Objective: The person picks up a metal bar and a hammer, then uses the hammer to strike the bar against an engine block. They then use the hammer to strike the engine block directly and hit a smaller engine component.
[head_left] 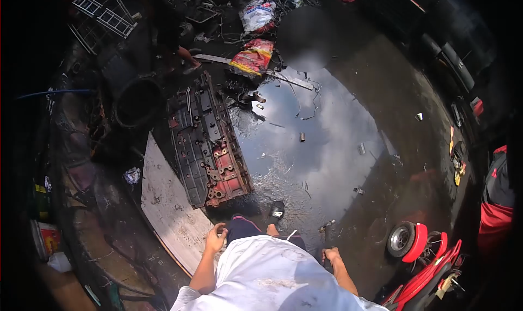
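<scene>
My left hand (216,238) hovers beside my dark shorts, near the lower end of a pale board (166,194). Its fingers are loosely curled, with a gap between thumb and forefinger and nothing visible in them. My right hand (332,254) is closed around the handle of a hammer (327,225), whose head points away from me over the wet ground. In front of me lies a long engine block (210,142), dark with rusty red patches. A wrench (189,101) appears to rest on its far end.
Shallow water (321,115) covers the ground ahead, with small metal pieces in it. Scrap and sacks (253,55) lie at the back. A red wheeled machine (417,240) stands at right, a ladder (106,14) at far left. Another person's leg (187,55) shows behind the block.
</scene>
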{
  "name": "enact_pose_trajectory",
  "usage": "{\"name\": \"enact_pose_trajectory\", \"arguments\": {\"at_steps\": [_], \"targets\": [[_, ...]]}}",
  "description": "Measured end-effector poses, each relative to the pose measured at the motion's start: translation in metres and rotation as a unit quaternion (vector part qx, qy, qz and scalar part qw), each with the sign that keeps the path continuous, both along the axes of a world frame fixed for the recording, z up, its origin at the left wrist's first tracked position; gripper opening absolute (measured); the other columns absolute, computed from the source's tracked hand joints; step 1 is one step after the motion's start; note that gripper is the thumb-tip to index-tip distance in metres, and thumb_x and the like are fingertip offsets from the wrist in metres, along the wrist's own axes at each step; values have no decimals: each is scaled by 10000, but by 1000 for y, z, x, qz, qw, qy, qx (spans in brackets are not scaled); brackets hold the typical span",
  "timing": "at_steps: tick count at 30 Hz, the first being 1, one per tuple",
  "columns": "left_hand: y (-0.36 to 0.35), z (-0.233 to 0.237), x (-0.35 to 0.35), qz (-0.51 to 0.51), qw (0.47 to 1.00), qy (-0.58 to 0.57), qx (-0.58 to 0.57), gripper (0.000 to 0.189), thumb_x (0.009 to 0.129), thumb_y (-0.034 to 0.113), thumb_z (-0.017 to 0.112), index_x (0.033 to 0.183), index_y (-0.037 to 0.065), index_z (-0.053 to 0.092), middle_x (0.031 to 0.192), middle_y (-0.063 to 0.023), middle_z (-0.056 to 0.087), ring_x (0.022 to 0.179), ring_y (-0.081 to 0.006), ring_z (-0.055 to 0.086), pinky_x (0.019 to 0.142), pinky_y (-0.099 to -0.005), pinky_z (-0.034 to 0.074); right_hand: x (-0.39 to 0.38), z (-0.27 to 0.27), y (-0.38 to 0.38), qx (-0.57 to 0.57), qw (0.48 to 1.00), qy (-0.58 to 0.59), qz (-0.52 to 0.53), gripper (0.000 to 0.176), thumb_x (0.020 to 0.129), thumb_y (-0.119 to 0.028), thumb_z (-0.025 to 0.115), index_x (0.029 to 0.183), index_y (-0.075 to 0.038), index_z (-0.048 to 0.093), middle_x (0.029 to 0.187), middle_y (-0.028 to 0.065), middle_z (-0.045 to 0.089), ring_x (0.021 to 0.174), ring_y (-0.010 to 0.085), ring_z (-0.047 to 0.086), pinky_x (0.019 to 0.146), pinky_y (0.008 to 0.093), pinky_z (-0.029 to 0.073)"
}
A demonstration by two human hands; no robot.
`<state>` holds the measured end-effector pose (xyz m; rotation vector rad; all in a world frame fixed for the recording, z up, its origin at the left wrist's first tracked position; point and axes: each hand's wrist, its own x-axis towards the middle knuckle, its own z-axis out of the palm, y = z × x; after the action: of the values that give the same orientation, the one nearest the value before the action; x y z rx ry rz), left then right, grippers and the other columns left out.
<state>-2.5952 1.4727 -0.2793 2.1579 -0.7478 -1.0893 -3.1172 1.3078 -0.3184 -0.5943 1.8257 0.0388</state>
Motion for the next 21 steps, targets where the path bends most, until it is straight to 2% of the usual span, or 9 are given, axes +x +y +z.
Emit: {"name": "enact_pose_trajectory", "arguments": {"at_steps": [3,6,7,8,12,15,19,20,21], "targets": [[-30,-15,12,-11,998,20,58,337,921,235,674,1216,78,631,1024,-168,727,987,-269,707,888,-386,535,22,70,-42,-111,992,-53,-14,166,879,-50,625,1009,47,589,621,98,561,471,205,539,459,393,515],[-56,-23,36,7,997,11,73,331,916,225,686,1203,67,641,1031,-170,727,1001,-269,703,889,-383,534,29,58,-91,77,984,-112,-115,179,873,-113,662,955,35,604,623,86,558,477,200,537,454,377,506],[-57,-39,45,39,998,13,40,325,917,215,690,1195,53,645,1003,-160,730,940,-237,704,843,-355,542,21,7,-98,15,996,-74,-52,206,895,-189,671,816,-11,603,626,71,563,489,201,544,449,380,488],[-67,-37,51,68,996,23,47,326,920,213,687,1199,49,642,992,-157,730,913,-223,699,823,-346,542,34,-13,-123,-12,1000,-17,0,232,894,-206,676,830,7,610,639,84,581,501,215,564,440,381,485],[-83,-43,71,173,979,84,72,320,944,199,667,1210,24,628,941,-137,728,763,-168,672,715,-297,538,107,-8,-214,-42,978,137,149,349,879,-251,708,916,84,616,702,139,638,545,239,622,418,378,485],[-69,-75,90,244,952,125,136,338,944,187,665,1233,20,604,914,-146,728,720,-183,678,657,-310,552,158,-1,-268,-89,980,122,130,479,867,-302,719,1023,129,583,757,170,653,560,220,629,436,385,508],[-105,-96,137,283,889,199,299,420,910,185,720,1267,40,552,931,-173,723,728,-254,677,634,-391,555,231,-13,-382,-78,979,96,161,342,857,-269,733,750,25,594,597,88,574,443,181,528,395,355,437],[-132,-95,157,265,866,209,368,422,897,175,736,1255,42,555,939,-165,727,744,-275,681,654,-426,560,251,-20,-411,-62,982,83,156,330,857,-264,732,756,23,604,591,85,570,434,177,516,392,353,431],[-164,-114,184,266,875,219,341,413,894,196,739,1243,45,578,964,-156,729,783,-291,685,702,-445,560,270,-32,-441,-50,984,69,154,318,858,-259,732,762,20,614,585,81,565,425,172,504,389,352,425]]}}
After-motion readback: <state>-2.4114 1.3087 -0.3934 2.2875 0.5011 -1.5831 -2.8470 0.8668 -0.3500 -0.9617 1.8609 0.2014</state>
